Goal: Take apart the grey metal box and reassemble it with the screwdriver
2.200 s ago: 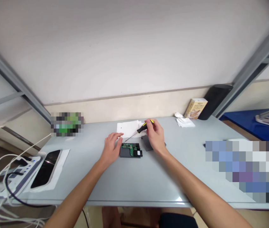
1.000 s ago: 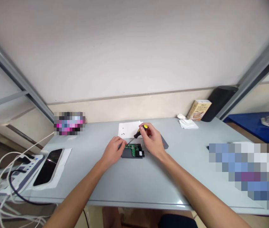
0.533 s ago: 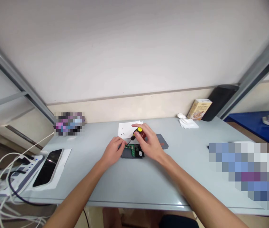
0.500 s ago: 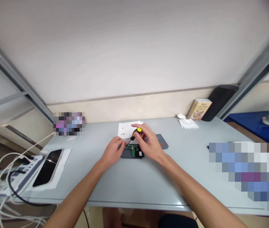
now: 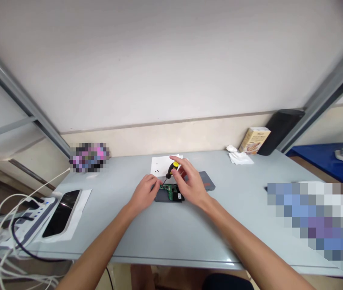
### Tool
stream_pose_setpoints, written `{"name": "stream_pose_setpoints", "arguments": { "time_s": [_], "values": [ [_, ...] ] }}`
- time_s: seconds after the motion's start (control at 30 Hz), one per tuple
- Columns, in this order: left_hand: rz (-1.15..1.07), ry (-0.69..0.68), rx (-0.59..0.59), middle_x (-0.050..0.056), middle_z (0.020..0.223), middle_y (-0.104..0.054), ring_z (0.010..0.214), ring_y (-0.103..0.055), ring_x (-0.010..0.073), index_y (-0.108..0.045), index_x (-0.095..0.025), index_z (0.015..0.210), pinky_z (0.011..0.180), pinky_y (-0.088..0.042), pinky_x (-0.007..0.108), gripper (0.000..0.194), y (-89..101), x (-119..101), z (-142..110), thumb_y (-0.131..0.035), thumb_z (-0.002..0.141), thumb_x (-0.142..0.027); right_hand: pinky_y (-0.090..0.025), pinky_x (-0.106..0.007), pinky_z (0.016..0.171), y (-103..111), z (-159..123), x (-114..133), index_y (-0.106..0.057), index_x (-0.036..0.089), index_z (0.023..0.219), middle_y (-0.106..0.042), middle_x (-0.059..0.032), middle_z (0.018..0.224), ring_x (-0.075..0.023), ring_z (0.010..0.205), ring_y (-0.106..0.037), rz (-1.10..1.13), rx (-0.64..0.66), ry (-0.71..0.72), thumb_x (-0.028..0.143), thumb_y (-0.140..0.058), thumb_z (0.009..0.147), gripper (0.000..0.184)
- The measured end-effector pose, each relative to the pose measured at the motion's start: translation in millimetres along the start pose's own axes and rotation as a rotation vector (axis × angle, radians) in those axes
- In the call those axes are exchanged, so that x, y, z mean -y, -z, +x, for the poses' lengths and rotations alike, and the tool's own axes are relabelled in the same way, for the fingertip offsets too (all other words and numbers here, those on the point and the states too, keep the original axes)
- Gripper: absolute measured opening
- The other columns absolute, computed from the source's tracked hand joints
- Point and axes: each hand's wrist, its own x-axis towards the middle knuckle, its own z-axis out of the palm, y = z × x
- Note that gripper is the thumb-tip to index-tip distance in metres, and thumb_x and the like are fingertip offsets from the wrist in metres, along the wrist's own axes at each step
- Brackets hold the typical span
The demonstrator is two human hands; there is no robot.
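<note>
Grey casing (image 5: 162,196) holds a green circuit board (image 5: 170,194)

One circuit board (image 5: 170,192) is marking dial centre. The left hand (image 5: 145,193) at nine o'clock and the right hand (image 5: 191,184) at two are making two hands. One screwdriver (image 5: 170,172) is showing at twelve. Four small dark pieces (image 5: 157,170) are lying on one paper sheet (image 5: 159,160), also twelve. One grey panel (image 5: 209,181) is lying at two; farther out, one carton (image 5: 253,141) and one black cylinder (image 5: 281,131) are showing. One phone (image 5: 61,213) and one power strip (image 5: 38,214) are lying at nine.
</note>
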Motion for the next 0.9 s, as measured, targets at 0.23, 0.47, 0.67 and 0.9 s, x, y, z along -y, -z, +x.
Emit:
{"name": "stream_pose_setpoints", "arguments": {
  "time_s": [0.23, 0.47, 0.67, 0.9],
  "values": [
    [-0.016, 0.003, 0.005, 0.007, 0.1, -0.07, 0.104, -0.063, 0.024, -0.071, -0.022, 0.098, 0.097, -0.051, 0.039, 0.031, 1.3, -2.5, 0.4, -0.042, 0.108, -0.03, -0.05, -0.033, 0.073, -0.7, -0.3, 0.7, -0.059, 0.029, 0.142, -0.067, -0.0062, 0.108, -0.0162, 0.072, -0.058, -0.003, 0.0, -0.003, 0.039, -0.046, 0.107, 0.038],
    [-0.019, 0.011, 0.018, 0.007, 0.101, -0.07, 0.103, -0.063, 0.0238, -0.07, -0.022, 0.098, 0.097, -0.051, 0.04, 0.032, 1.0, 0.1, 0.2, -0.041, 0.108, -0.031, -0.051, -0.034, 0.074, 4.6, 1.0, 2.9, -0.059, 0.033, 0.143, -0.068, -0.0067, 0.12, -0.0167, 0.074, -0.059, 0.04, 0.052, -0.074, 0.044, -0.043, 0.108, 0.04],
    [-0.008, -0.001, 0.008, 0.007, 0.1, -0.069, 0.103, -0.063, 0.0238, -0.069, -0.023, 0.096, 0.097, -0.051, 0.039, 0.031, 1.7, -2.4, 0.5, -0.041, 0.108, -0.031, -0.054, -0.033, 0.071, 4.5, 3.0, 2.6, -0.063, 0.03, 0.135, -0.068, -0.007, 0.115, -0.0171, 0.076, -0.061, 0.061, 0.027, -0.083, 0.043, -0.054, 0.103, 0.036],
    [-0.006, 0.025, -0.006, 0.006, 0.098, -0.069, 0.1, -0.063, 0.024, -0.065, -0.022, 0.094, 0.094, -0.051, 0.039, 0.027, 1.8, -5.6, 0.9, -0.042, 0.107, -0.028, -0.052, -0.034, 0.074, 1.4, 2.5, -1.0, -0.061, 0.031, 0.139, -0.07, -0.0068, 0.119, -0.0169, 0.076, -0.06, 0.032, 0.033, -0.025, 0.037, -0.049, 0.106, 0.036]
  ]
}}
